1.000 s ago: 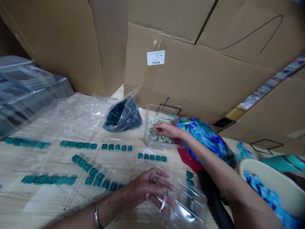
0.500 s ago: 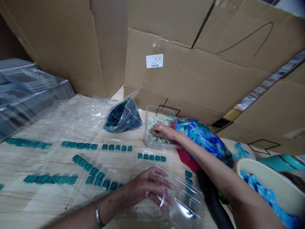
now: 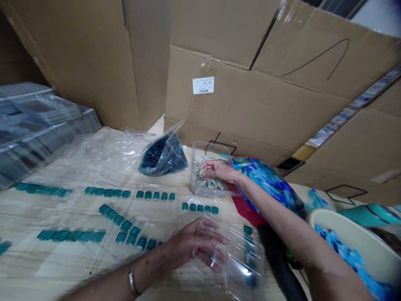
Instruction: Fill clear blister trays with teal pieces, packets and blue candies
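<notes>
My left hand (image 3: 200,242) is curled around the edge of a clear plastic box (image 3: 239,288) at the bottom of the view. A column of teal square tiles (image 3: 248,230) shows in and through this box. My right hand (image 3: 214,170) is inside a clear rectangular tub (image 3: 209,193), just over a heap of small pale-and-teal pieces (image 3: 216,182). Its thumb and fingertips are pinched together on something small and pale, apparently one or more of these pieces. Rows of teal tiles (image 3: 156,195) in thin clear trays lie left of and beyond my left hand.
Behind the tub stand tall cardboard sheets (image 3: 219,108). A plastic bag of dark teal tiles (image 3: 163,154) sits left of it, blue strips (image 3: 266,179) right of it. A cream basin (image 3: 354,234) stands at the right, stacked clear boxes (image 3: 37,121) at the left.
My right hand has lifted slightly off the heap, with its fingertips now showing more. My left hand stays on the clear box. The whole view has shifted a little.
</notes>
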`<state>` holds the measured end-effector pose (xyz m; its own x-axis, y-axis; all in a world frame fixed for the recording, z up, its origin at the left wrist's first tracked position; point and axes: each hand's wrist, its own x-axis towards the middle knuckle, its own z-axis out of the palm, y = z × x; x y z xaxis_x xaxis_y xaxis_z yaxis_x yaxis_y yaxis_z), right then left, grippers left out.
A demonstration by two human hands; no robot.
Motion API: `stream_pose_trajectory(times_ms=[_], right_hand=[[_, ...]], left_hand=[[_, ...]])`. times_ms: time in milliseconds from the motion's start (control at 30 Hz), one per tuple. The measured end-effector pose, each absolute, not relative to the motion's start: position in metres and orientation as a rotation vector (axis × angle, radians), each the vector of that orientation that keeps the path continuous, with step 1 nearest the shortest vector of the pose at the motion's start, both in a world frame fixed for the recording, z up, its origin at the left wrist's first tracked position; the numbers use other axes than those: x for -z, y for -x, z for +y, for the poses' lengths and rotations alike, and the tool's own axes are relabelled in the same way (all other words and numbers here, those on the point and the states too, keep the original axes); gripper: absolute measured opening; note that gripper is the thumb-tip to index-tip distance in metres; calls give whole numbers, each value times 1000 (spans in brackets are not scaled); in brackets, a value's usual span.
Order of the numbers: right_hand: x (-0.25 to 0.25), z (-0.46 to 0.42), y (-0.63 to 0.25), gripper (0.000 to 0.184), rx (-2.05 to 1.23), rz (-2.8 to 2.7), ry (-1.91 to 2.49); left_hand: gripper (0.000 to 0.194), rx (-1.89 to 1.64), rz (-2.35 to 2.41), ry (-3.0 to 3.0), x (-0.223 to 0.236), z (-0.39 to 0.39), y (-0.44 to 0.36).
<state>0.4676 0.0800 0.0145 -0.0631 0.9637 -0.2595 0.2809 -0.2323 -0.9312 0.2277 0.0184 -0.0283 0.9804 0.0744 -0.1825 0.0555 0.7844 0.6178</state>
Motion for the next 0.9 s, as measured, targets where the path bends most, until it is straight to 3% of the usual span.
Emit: stream_pose_trajectory(times_ms=[100, 233, 900], right_hand=[[-20, 71, -462, 38, -1416, -1270, 1527], [-18, 61, -456, 30, -1525, -1328, 1633], [-8, 56, -453, 27, -1411, -1278, 1711]], left_hand=[[36, -34, 224, -675, 27, 19, -228], [34, -28, 220, -686, 25, 19, -227], [36, -122, 213, -677, 32, 20, -227]])
